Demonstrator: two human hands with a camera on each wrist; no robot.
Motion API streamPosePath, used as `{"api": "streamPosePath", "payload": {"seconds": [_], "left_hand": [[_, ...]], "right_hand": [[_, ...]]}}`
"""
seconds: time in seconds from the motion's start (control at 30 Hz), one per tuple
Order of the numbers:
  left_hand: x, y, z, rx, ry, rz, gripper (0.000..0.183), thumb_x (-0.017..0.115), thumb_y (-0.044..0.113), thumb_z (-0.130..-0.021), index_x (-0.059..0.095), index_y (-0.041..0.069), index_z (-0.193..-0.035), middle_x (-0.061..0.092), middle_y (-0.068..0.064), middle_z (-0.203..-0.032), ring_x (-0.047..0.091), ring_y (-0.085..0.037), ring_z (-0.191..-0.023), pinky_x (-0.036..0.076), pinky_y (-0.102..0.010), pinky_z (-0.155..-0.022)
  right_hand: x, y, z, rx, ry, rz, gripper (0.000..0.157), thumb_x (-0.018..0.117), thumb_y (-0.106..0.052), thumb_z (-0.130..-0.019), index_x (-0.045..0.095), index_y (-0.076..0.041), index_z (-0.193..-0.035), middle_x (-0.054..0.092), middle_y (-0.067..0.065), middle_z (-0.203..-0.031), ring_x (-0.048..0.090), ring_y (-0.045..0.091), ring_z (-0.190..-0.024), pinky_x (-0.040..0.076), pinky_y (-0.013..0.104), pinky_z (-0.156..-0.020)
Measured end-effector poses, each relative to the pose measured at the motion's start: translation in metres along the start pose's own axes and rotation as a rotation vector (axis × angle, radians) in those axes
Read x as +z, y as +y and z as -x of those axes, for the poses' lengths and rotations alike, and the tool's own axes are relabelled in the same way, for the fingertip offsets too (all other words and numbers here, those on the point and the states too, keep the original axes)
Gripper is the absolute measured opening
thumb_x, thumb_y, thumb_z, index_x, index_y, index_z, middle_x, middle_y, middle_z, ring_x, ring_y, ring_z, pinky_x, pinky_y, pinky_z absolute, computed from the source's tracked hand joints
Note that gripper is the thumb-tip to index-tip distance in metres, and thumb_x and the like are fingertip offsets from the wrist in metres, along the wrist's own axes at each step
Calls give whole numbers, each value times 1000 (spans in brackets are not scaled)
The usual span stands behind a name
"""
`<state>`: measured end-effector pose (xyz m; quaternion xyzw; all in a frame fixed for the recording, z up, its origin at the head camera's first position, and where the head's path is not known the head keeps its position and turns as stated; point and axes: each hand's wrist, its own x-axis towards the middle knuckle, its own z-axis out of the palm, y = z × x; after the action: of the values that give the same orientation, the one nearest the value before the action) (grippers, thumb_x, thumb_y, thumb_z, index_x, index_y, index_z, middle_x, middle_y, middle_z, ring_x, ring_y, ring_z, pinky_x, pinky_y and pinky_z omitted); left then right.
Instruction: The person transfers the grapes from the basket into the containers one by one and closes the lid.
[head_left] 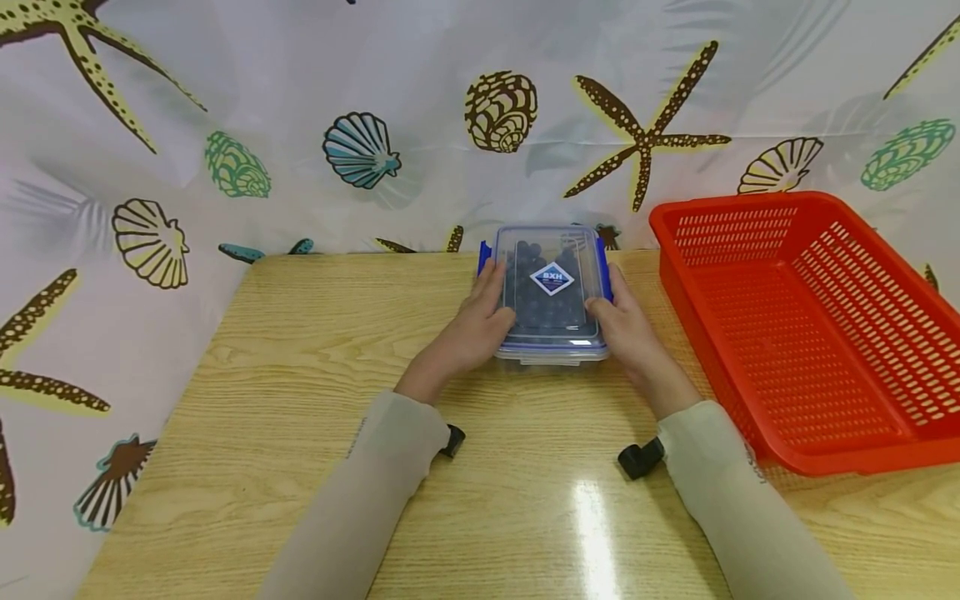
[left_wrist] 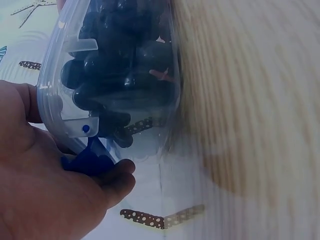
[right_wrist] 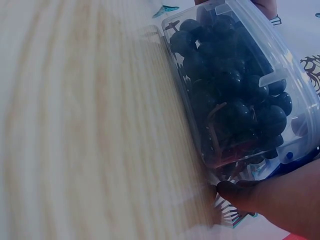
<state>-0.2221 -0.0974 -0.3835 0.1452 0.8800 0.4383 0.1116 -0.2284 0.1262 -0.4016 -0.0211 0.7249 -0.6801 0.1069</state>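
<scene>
A clear plastic food container (head_left: pixel 551 325) of dark grapes (left_wrist: pixel 125 70) sits close over the far part of the wooden table. Its see-through lid has a blue seal and a diamond-shaped label (head_left: pixel 552 278). My left hand (head_left: pixel 480 321) grips the container's left side, thumb by the lid's edge. In the left wrist view a blue side latch (left_wrist: pixel 90 159) juts outward against those fingers. On the opposite side my right hand (head_left: pixel 626 325) holds the container, its thumb at the lid's edge and its fingers along the side, beside the right blue latch (head_left: pixel 604 268).
A red plastic basket (head_left: pixel 720 375) with slotted walls stands on the right of the wooden table (head_left: pixel 315 350), near my right forearm. Behind the table hangs a pale cloth (head_left: pixel 435 67) printed with shells and starfish. Black wrist devices (head_left: pixel 641 458) show at both sleeves.
</scene>
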Motion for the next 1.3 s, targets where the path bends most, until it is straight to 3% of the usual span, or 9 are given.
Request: {"api": "streamPosePath", "payload": {"seconds": [0.47,0.83,0.93,1.2,1.3], "left_hand": [[2,2,2,30,-6,5,69,28,20,-102,-6,8,-161,-20,-7,-166,-16,-16,-150,-1,-41,-120],[5,6,3,38,24,-11,59,27,10,-102,28,13,-162,-10,-5,-169,-9,-16,-152,5,-44,-121],[6,6,3,43,28,-9,59,27,9,-102,31,14,-161,-10,-5,-169,-8,-17,-152,5,-44,-121],[8,9,5,18,30,92,64,28,9,-105,5,16,-165,-35,-3,-160,-15,-25,-150,3,-52,-120],[9,10,5,-8,33,95,64,27,12,-106,2,16,-164,-35,-4,-160,-16,-25,-150,3,-52,-120]], "right_hand": [[0,0,1,17,8,8,74,37,-9,-103,-1,-24,-165,9,4,-168,17,27,-150,14,42,-120],[0,-1,0,17,19,6,74,37,-9,-103,-2,-21,-164,7,6,-169,17,27,-149,13,41,-120],[0,-1,0,9,14,2,74,37,-8,-102,-2,-20,-164,8,6,-168,17,27,-149,13,41,-120],[0,-1,1,-8,9,-22,74,35,-6,-102,-5,-17,-164,6,8,-168,19,26,-149,14,39,-120],[1,-1,1,-2,7,-15,74,35,-7,-103,-5,-19,-164,6,6,-169,19,25,-149,15,39,-120]]}}
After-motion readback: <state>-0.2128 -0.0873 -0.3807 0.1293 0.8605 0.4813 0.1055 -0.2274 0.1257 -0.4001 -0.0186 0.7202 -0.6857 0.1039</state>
